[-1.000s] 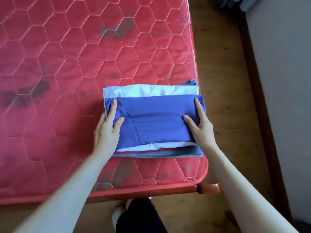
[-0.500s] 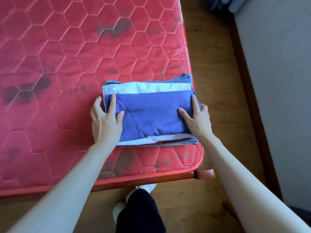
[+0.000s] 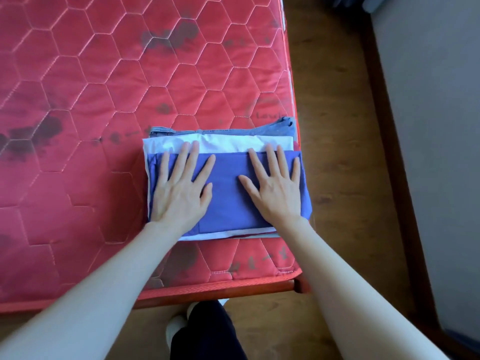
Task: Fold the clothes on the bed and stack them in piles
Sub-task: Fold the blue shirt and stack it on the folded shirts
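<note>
Clothes (image 3: 228,198) lie stacked under both flat hands; mattress (image 3: 104,100) writing unreadable.

The folded purple garment (image 3: 228,193) on top of the pile is partly covered by the two hands, the left hand (image 3: 179,188) and the right hand (image 3: 275,188), both lying flat on it. Below it, only the far strip and thin near and left edges of a white garment (image 3: 228,142) show. The grey-blue garment (image 3: 283,128) lower in the pile peeks out only along the far edge, so its kind cannot be told. A thin dark red sliver (image 3: 249,234) at the near edge is too small to identify. The bed (image 3: 78,126) runs off the top and left edges. Both forearms are cut off at the bottom edge. Faint writing (image 3: 270,116) on the bed is unreadable.
</note>
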A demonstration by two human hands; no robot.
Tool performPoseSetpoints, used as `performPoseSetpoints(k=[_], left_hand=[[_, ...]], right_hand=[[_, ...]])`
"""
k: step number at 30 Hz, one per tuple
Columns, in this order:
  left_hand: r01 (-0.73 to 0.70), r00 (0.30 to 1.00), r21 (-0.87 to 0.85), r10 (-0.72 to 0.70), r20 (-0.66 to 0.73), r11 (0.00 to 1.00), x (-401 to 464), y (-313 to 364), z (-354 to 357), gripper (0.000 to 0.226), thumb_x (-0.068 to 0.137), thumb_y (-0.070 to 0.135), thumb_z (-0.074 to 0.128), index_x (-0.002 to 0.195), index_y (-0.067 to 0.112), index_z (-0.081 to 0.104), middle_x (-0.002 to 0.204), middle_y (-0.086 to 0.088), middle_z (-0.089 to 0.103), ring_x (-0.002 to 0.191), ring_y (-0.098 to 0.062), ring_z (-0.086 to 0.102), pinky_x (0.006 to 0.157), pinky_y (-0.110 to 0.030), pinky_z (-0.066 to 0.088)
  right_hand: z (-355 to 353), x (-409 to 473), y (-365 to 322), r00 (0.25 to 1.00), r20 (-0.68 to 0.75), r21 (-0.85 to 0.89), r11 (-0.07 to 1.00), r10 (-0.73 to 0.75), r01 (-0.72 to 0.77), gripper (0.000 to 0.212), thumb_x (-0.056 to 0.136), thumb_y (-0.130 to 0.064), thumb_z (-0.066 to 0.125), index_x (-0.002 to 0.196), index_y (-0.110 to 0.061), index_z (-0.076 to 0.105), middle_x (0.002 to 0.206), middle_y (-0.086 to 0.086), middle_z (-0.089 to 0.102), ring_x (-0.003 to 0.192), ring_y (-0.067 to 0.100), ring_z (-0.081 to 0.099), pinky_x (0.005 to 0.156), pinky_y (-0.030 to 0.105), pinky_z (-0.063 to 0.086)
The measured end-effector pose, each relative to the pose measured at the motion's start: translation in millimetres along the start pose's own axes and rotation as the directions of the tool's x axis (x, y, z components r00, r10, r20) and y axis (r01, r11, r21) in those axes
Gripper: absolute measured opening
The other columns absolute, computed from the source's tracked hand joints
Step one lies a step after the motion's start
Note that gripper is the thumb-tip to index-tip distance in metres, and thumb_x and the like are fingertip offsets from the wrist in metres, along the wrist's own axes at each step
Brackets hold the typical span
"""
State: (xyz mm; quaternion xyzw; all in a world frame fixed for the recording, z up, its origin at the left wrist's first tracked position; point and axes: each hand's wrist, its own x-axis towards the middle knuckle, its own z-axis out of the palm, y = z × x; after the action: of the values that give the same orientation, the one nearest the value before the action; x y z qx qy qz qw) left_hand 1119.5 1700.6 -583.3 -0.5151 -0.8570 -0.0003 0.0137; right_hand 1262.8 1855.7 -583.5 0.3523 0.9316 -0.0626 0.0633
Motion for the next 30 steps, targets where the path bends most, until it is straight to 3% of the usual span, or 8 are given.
performPoseSetpoints(k=[2,5,9,14,18,22,26,30], left_hand=[[0.072,0.997,0.001,-0.072,-0.035,0.997,-11,-10,4,0.056,0.097,0.039,0.030,0.149,0.020,0.032,0.159,-0.017,0.014,0.148,-0.030,0.010,0.116,-0.056,0.004],[0.179,0.983,-0.073,-0.181,-0.025,0.981,-20,-16,6,0.057,0.098,0.040,0.028,0.151,0.019,0.027,0.159,-0.019,0.012,0.147,-0.034,0.011,0.115,-0.057,0.012],[0.189,0.982,-0.206,-0.183,0.045,0.960,-10,-21,16,0.060,0.097,0.041,0.024,0.152,0.016,0.019,0.159,-0.020,0.009,0.147,-0.035,0.008,0.115,-0.056,0.016],[0.180,0.982,-0.268,-0.159,0.101,0.946,-7,-32,33,0.059,0.099,0.041,0.019,0.152,0.018,0.008,0.160,-0.018,0.000,0.148,-0.032,-0.001,0.115,-0.056,0.015],[0.201,0.978,-0.304,-0.172,0.119,0.931,-8,-30,21,0.061,0.098,0.040,0.020,0.153,0.013,0.016,0.159,-0.021,0.004,0.148,-0.035,0.004,0.114,-0.057,0.019],[0.306,0.952,-0.315,-0.295,0.083,0.898,-20,-23,11,0.059,0.098,0.037,0.031,0.152,0.012,0.023,0.155,-0.032,0.006,0.143,-0.047,0.014,0.111,-0.058,0.023],[0.477,0.877,-0.527,-0.425,0.227,0.703,-32,-24,10,0.063,0.098,0.045,0.037,0.152,0.039,0.005,0.157,-0.024,0.007,0.145,-0.037,0.012,0.116,-0.043,0.017],[0.517,0.855,-0.614,-0.389,0.341,0.597,-28,-35,8,0.067,0.095,0.051,0.041,0.137,0.065,-0.010,0.146,-0.016,0.029,0.132,-0.032,0.034,0.100,-0.035,0.033]], right_hand=[[-2,-3,5,0.999,0.035,0.012,0.999,0.038,-0.038,0.070,0.088,-0.071,0.015,0.151,-0.041,0.014,0.162,0.004,0.002,0.149,0.024,-0.004,0.114,0.059,-0.001],[-6,-7,20,0.996,0.060,0.135,0.989,0.059,-0.066,0.072,0.085,-0.075,0.014,0.150,-0.043,0.014,0.162,0.003,-0.004,0.148,0.024,-0.006,0.115,0.058,0.009],[-2,-9,31,0.998,0.038,0.369,0.927,0.053,-0.064,0.069,0.087,-0.069,0.021,0.150,-0.039,0.021,0.162,0.005,-0.002,0.149,0.027,-0.006,0.121,0.044,0.007],[20,-11,17,0.994,-0.020,0.414,0.906,0.110,-0.092,0.061,0.094,-0.056,0.032,0.150,-0.036,0.018,0.162,0.006,0.000,0.149,0.029,-0.005,0.121,0.041,0.003],[14,-10,21,0.993,0.016,0.496,0.861,0.121,-0.113,0.056,0.098,-0.046,0.042,0.150,-0.035,0.024,0.162,0.006,-0.003,0.149,0.025,-0.007,0.121,0.037,-0.001],[8,-16,35,0.972,0.069,0.678,0.704,0.226,-0.212,0.049,0.102,-0.037,0.040,0.148,-0.044,0.023,0.161,0.005,-0.007,0.149,0.018,-0.002,0.121,0.034,0.005],[10,-28,47,0.960,0.209,0.726,0.629,0.185,-0.279,0.053,0.100,-0.048,0.038,0.145,-0.057,0.011,0.161,-0.006,0.004,0.147,0.010,0.009,0.119,0.029,0.011],[13,-24,53,0.943,0.288,0.697,0.638,0.168,-0.327,0.055,0.096,-0.059,0.037,0.138,-0.068,0.002,0.160,-0.005,0.014,0.146,0.013,0.016,0.113,0.028,0.017]])
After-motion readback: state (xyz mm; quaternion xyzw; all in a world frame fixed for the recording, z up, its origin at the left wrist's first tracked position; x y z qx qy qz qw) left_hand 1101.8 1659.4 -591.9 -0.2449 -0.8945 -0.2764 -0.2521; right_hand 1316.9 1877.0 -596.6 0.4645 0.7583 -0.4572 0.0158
